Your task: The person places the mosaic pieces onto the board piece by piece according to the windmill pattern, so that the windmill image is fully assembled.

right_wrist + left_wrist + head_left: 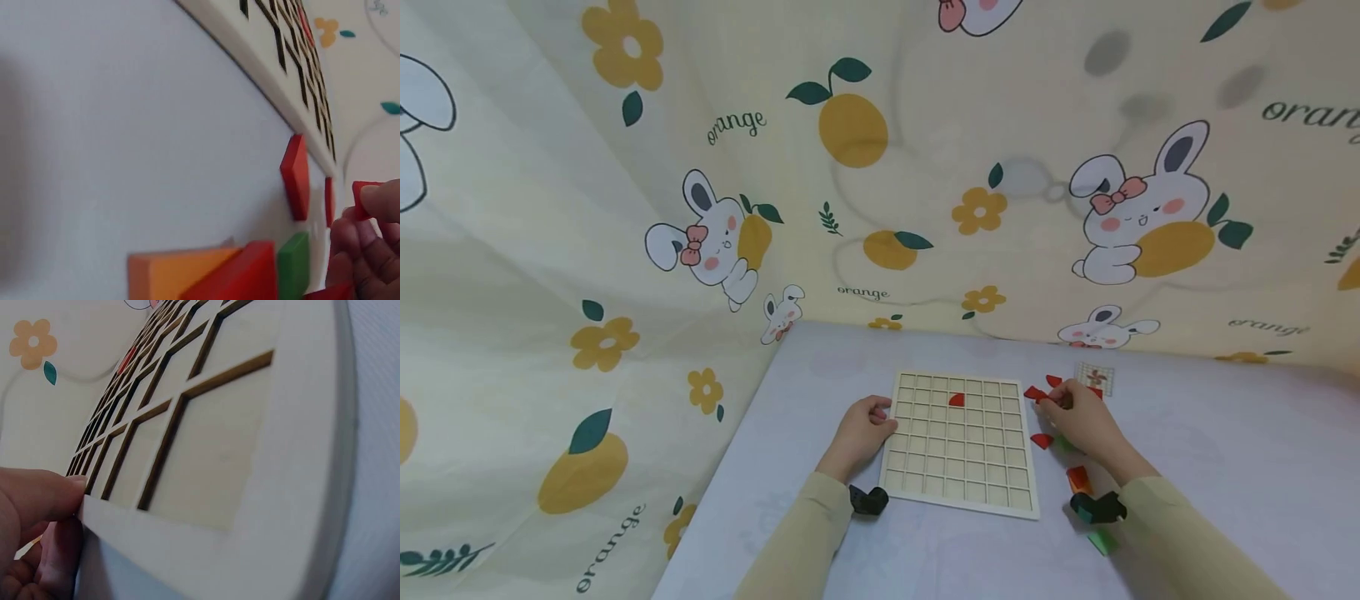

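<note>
Head view: gripping grid board (955, 468) at L edge w/ left hand (854, 429), cells mostly bare, just one red quarter-circle (957, 401) in a cell nr far edge. Pinching red pc. (360, 207) in right hand (1081, 419), beside board's R edge. Nearby on tabletop (1232, 467): loose red, orange + green blocks (187, 270), small card (1107, 380).

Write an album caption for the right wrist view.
The right hand pinches a red piece, with a green piece and the board also in view.

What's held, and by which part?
Right hand: small red piece, pinched, exact spot covered. Left hand: cream square grid board, by its left edge.
</note>
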### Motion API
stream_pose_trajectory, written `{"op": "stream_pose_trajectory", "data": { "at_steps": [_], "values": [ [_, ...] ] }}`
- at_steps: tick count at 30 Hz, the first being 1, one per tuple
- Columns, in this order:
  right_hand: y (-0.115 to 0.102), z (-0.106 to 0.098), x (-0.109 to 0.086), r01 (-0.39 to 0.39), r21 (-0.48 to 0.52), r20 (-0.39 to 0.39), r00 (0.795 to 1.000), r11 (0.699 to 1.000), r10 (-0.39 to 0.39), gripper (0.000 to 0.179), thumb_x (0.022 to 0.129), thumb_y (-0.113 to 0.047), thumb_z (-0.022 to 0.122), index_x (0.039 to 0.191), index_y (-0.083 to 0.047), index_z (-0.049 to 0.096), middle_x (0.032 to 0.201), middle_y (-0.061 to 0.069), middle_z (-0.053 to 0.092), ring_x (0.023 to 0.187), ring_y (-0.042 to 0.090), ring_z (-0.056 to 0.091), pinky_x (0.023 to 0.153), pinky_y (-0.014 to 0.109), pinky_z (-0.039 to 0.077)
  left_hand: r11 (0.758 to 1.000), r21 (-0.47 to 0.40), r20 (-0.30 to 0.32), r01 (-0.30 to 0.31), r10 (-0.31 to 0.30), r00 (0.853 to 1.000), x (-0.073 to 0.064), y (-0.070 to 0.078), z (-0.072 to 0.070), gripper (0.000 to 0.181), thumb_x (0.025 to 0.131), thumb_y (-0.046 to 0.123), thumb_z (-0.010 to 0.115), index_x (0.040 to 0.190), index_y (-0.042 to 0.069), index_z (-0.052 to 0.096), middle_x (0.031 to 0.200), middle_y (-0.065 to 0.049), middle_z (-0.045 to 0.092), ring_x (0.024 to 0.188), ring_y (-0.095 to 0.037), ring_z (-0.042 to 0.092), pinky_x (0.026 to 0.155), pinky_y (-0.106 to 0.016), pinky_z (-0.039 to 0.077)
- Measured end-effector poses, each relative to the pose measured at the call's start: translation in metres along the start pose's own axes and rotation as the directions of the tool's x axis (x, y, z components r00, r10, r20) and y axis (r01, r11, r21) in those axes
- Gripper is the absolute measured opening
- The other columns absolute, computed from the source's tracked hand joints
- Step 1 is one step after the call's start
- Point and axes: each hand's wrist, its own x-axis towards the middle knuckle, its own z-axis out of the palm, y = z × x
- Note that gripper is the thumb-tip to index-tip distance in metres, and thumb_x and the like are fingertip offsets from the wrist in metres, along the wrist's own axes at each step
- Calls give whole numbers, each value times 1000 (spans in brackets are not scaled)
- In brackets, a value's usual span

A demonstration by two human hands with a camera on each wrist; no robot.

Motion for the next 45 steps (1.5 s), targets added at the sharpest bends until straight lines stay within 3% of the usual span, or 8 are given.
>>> {"op": "stream_pose_trajectory", "data": {
  "at_steps": [6,10,14,24,35,41,45],
  "values": [
    [-6,3,-3,90,43,-41,995,995,-88,37,96,-30,60,121,-4,52,109,14,58,94,28,53,77,36,48,1000,4,4,0,0,1000,2,-3,2,36,88,16,71,122,10,61,95,-1,55,86,-15,54,77,-34,46],
    [-15,11,-6,136,64,-34,990,989,-134,30,98,-27,56,119,-6,54,107,12,59,93,27,55,71,33,49,1000,15,5,-1,1,1000,1,-2,2,36,89,16,71,123,10,61,95,-1,55,86,-15,54,77,-33,46],
    [-25,24,-9,179,71,-34,984,981,-177,26,99,-23,54,119,-7,57,104,10,60,91,25,55,67,31,49,1000,14,7,8,-8,1000,1,-1,1,37,88,16,71,123,9,61,95,-1,55,85,-16,54,75,-33,46],
    [-53,64,-10,267,79,-20,964,960,-267,16,96,-18,60,110,-11,62,96,1,62,83,20,55,72,33,49,999,5,10,34,-34,999,-1,0,0,37,89,15,70,124,9,61,96,-2,55,86,-17,53,75,-33,46],
    [-69,77,-11,255,-39,-19,966,966,-256,14,92,-19,67,104,-13,65,94,0,60,84,19,54,76,34,50,1000,9,19,16,-16,1000,-2,4,-1,38,89,15,70,124,8,60,95,-2,55,86,-17,53,75,-33,46],
    [-75,83,-9,303,-139,-23,951,943,-309,8,90,-18,70,95,-14,67,88,-2,58,79,18,53,72,34,49,1000,10,11,10,-10,1000,-2,4,-1,37,88,15,71,123,8,61,94,-2,54,84,-17,53,74,-33,45],
    [-77,88,-7,304,-146,18,952,941,-305,5,89,-20,71,92,-17,71,84,-4,55,76,16,51,69,31,47,1000,12,10,16,-16,1000,-1,3,0,37,88,15,71,123,8,61,94,-2,55,84,-16,54,74,-33,46]
  ]
}}
